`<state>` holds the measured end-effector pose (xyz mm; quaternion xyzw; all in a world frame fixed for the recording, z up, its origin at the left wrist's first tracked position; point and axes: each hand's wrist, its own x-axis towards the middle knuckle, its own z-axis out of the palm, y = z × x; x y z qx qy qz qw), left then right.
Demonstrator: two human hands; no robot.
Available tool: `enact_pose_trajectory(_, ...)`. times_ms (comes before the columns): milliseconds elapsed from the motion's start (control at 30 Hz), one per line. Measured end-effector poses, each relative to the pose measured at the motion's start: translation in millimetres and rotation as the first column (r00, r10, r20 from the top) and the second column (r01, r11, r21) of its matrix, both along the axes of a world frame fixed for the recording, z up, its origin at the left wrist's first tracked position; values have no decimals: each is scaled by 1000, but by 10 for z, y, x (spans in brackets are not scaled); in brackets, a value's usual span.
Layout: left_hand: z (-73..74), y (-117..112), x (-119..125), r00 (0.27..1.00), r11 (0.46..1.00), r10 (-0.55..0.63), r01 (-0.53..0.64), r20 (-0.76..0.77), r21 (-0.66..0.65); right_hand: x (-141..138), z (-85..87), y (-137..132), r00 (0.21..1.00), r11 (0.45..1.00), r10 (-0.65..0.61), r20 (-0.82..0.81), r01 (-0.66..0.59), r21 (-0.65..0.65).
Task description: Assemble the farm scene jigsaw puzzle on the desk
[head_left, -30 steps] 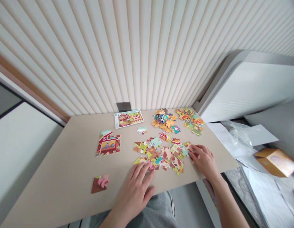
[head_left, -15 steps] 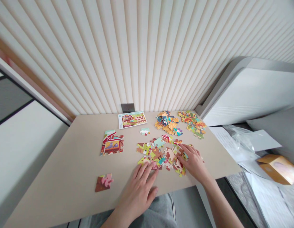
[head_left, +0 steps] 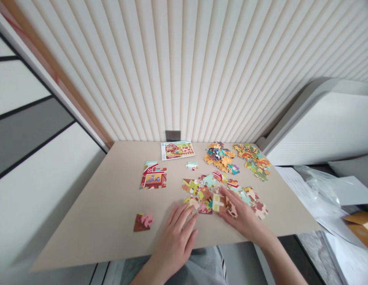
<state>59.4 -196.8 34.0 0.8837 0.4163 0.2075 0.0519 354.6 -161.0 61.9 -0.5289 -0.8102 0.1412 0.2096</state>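
A scatter of loose colourful puzzle pieces (head_left: 207, 189) lies in the middle of a beige table (head_left: 106, 206). My left hand (head_left: 179, 233) rests flat on the table at the near edge of that scatter, fingers spread and open. My right hand (head_left: 241, 215) lies over the right part of the scatter, and its fingertips hold a pale puzzle piece (head_left: 218, 201). A joined barn section (head_left: 153, 177) sits to the left. A small joined brown and pink section (head_left: 143, 221) lies nearer me on the left.
A printed reference picture (head_left: 177, 149) lies at the table's far edge by a grey wall socket (head_left: 172, 135). Two more heaps of pieces (head_left: 220, 155) (head_left: 255, 160) sit at the back right. A white unit (head_left: 323, 130), papers (head_left: 308, 190) and an orange box (head_left: 360, 225) stand to the right.
My right hand has slid left across the loose pieces and now has a pale piece at its fingertips. The left hand has hardly moved. The camera has turned to the left.
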Motion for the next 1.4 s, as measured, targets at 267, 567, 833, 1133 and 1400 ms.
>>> enact_pose_trajectory(267, -128, 154, -900, 927, 931, 342, -356, 151, 77, -1024, 26, 7, 911, 910, 412, -23, -413, -39)
enact_pose_trajectory(567, -348, 195, -1616, 873, 872, 456, -477, 174, 108, -1190, -33, -52, 946, 949, 298, 124, -308, 66)
enact_pose_trajectory(833, -354, 223, -1528, 898, 897, 427, -435, 105, 76, -888, -106, -30, 906, 910, 403, 131, -412, 49)
enact_pose_trajectory(1133, -154, 4, -1185, 964, 967, 246, -251, 97, 40, -732, -305, -10, 929, 938, 318, 189, -338, 81)
enact_pose_trajectory(1400, 81, -188, -529, 997, 990, -67, 63, -27, -124, -691, -305, 39, 930, 937, 311, 195, -335, 103)
